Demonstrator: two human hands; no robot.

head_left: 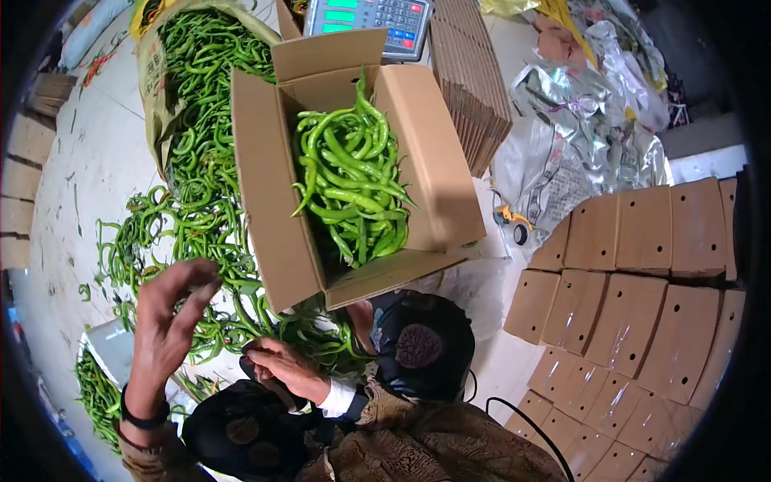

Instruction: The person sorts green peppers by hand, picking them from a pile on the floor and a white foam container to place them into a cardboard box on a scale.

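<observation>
My left hand (170, 323) is raised at the left over loose green chili peppers (209, 241) on the pale floor. Its fingers curve with a gap to the thumb, and nothing shows between them. Closer to the middle, my right hand (287, 369) has its fingers curled together above more peppers; whatever they hold, if anything, is hidden. Just ahead stands an open cardboard box (277, 193) with its flaps spread, holding a heap of long green chili peppers (353, 177).
A full sack (152, 96) of peppers spills at the upper left. Behind the box sits a digital scale (371, 24), beside flattened cardboard (474, 80). Crumpled plastic bags (562, 136), a tape dispenser (514, 221) and stacked cartons (618, 305) occupy the right.
</observation>
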